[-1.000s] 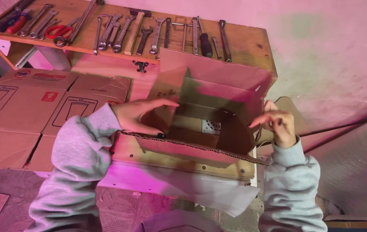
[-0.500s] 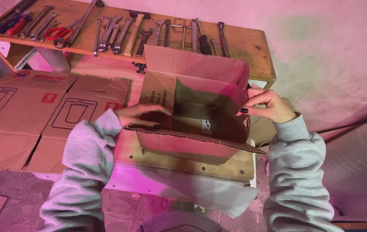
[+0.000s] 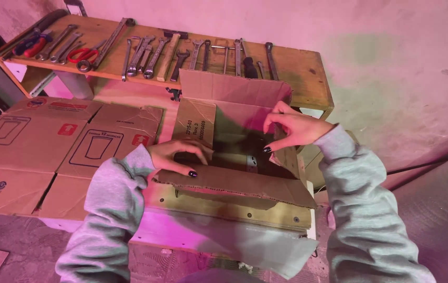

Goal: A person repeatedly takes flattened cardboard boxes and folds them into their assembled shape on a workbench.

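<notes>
Flattened brown cardboard cartons point(image 3: 51, 152) with printed outlines are lying at the far left, below a wooden tabletop point(image 3: 308, 78) on which steel wrenches point(image 3: 145, 52) and red-handled pliers point(image 3: 85, 52) are being kept in a row. Right of the cartons, an open brown cardboard box point(image 3: 234, 94) is sitting on a pale wooden block point(image 3: 224, 209). Its near flap is being touched by the left hand point(image 3: 174, 154), fingers curled loosely over the edge. Further right, the box's right flap is being pinched by the right hand point(image 3: 294, 128), just above a small grey metal part point(image 3: 250, 163) inside.
</notes>
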